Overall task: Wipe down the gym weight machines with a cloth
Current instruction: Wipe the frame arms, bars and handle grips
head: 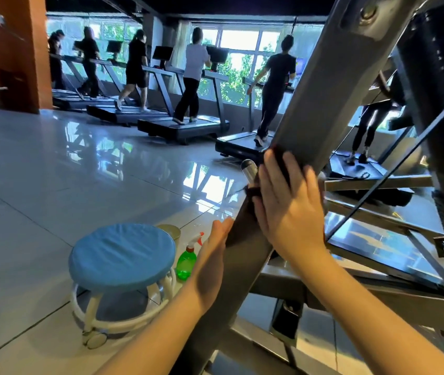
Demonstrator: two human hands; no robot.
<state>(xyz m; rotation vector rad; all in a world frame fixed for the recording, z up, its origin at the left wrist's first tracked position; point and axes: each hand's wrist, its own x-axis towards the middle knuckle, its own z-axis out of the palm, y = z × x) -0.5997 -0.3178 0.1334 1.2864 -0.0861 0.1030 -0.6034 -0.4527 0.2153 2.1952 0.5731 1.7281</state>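
Observation:
A slanted grey steel beam of the weight machine [332,85] runs from the top right down to the bottom middle. A dark cloth [245,220] is wrapped against the beam about halfway down. My right hand [286,204] presses flat on the cloth with straight fingers pointing up the beam. My left hand [212,255] lies flat with straight fingers against the beam's left side, touching the cloth's lower edge. Part of the cloth is hidden under my right palm.
A blue padded stool [122,255] on a white wheeled frame stands left of the beam. A green spray bottle [187,262] and a round tin [169,231] sit behind it. The machine's weight stack [437,85] and frame bars fill the right. Several people walk on treadmills [183,125] beyond.

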